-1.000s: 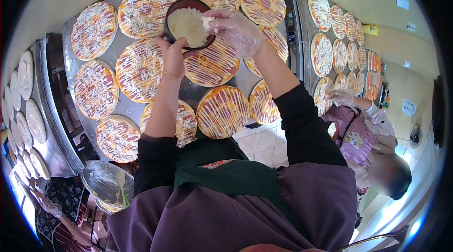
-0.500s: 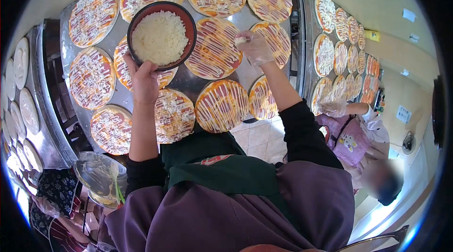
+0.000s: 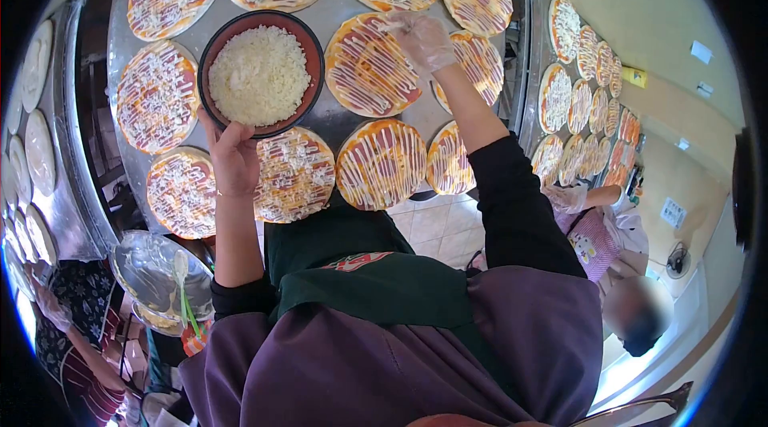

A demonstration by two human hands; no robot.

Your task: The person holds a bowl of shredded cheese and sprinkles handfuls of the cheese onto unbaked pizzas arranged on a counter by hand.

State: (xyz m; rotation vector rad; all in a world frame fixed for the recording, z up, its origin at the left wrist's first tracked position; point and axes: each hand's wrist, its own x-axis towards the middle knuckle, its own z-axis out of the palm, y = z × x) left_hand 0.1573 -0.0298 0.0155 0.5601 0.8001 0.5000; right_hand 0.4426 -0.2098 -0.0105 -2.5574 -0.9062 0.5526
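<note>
My left hand (image 3: 234, 157) is bare and grips the near rim of a dark-edged bowl (image 3: 314, 49), which is filled with white crumbly topping (image 3: 260, 75). My right hand (image 3: 424, 41), in a clear plastic glove, hovers over the upper right part of a pizza (image 3: 370, 67) striped with white sauce. The fingers of that hand are pinched together; what they hold, if anything, is too small to make out. Pizzas with white crumbs scattered on them, such as one pizza (image 3: 158, 97) left of the bowl, lie around on the metal table (image 3: 316, 115).
A second table (image 3: 524, 99) with more pizzas stands to the right, beside a co-worker's gloved hand (image 3: 566, 197). At the left, pale dough rounds (image 3: 38, 151) lie on another table. A metal basin (image 3: 148, 271) with a green-handled utensil (image 3: 188, 307) is at lower left, near another person's gloved hand (image 3: 52, 309).
The bowl has moved from the upper middle toward the left and nearer me, held in my left hand. My right hand has left the bowl and moved right, over the striped pizza.
</note>
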